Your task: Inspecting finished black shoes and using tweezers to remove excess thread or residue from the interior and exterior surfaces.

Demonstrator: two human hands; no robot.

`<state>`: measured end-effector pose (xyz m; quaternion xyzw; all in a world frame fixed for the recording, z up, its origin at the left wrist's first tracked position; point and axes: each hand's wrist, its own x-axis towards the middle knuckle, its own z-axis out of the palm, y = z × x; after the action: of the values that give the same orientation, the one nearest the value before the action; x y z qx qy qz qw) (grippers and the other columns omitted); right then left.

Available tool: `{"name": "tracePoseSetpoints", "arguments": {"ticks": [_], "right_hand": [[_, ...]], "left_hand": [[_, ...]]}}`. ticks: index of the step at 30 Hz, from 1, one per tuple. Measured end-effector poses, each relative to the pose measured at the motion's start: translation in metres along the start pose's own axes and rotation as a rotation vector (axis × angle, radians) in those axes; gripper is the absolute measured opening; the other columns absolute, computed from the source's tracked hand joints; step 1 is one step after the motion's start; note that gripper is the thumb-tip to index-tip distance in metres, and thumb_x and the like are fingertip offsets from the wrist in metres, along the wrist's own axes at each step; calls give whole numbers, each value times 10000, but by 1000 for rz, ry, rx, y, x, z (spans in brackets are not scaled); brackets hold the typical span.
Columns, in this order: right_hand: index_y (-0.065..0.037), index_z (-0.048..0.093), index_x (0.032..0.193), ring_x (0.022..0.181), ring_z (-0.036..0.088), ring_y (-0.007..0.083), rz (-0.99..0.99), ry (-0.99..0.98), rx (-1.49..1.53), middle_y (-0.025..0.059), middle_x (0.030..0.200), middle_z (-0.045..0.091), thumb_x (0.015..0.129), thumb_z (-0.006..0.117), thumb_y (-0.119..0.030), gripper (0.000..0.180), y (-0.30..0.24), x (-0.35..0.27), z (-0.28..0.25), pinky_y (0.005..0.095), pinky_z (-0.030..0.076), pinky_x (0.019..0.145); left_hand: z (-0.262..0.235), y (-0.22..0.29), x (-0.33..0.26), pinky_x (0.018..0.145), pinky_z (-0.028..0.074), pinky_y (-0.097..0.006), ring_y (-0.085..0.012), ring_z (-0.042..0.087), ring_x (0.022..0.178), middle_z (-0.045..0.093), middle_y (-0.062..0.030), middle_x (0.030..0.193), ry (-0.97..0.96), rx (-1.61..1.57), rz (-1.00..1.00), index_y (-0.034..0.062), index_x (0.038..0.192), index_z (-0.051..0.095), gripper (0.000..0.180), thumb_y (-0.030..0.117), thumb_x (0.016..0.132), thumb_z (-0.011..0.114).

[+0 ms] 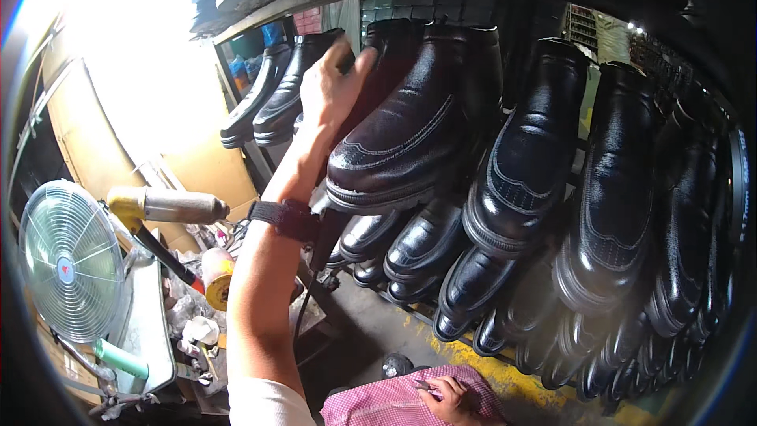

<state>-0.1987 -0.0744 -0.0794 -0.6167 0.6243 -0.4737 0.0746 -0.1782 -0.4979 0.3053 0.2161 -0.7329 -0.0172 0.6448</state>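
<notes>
My left hand (330, 88) is raised among black leather boots on a rack, a dark band (285, 221) around its wrist. Its thumb and forefinger are apart, slightly blurred, near the tops of a boot (293, 88) on the left and another, partly hidden boot (384, 54) behind. I see no boot clearly held in it. A large black boot (410, 130) with a stitched toe hangs just right of that forearm. Low in the view, my right hand (448, 401) rests on a pink checked cloth (374, 401), its fingers closed around a small dark object whose kind I cannot make out.
More boots (524, 158) hang to the right, with further rows (430, 244) below. A round fan (71, 260) stands at the left. Beside it are a yellow-and-grey cylindrical tool (169, 205), a cluttered bench (201, 331) and a green tube (121, 359). Yellow paint (516, 383) marks the floor.
</notes>
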Motion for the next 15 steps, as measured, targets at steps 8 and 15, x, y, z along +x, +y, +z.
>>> {"name": "tracePoseSetpoints", "arguments": {"ticks": [8, 15], "right_hand": [[-61, 641, 859, 711, 632, 239, -51, 42, -49, 71, 796, 634, 671, 782, -188, 267, -2, 7, -3, 330, 504, 608], [-34, 606, 952, 736, 630, 248, 50, 60, 18, 97, 862, 627, 729, 742, -185, 302, 3, -14, 1, 348, 518, 603]], "left_hand": [[-15, 13, 8, 826, 475, -393, -340, 619, 944, 639, -206, 965, -503, 584, -447, 11, 959, 625, 606, 547, 678, 664], [-110, 2, -36, 765, 463, -298, -178, 595, 849, 648, -88, 976, -296, 159, -468, -4, 1164, 576, 458, 262, 799, 652]]}}
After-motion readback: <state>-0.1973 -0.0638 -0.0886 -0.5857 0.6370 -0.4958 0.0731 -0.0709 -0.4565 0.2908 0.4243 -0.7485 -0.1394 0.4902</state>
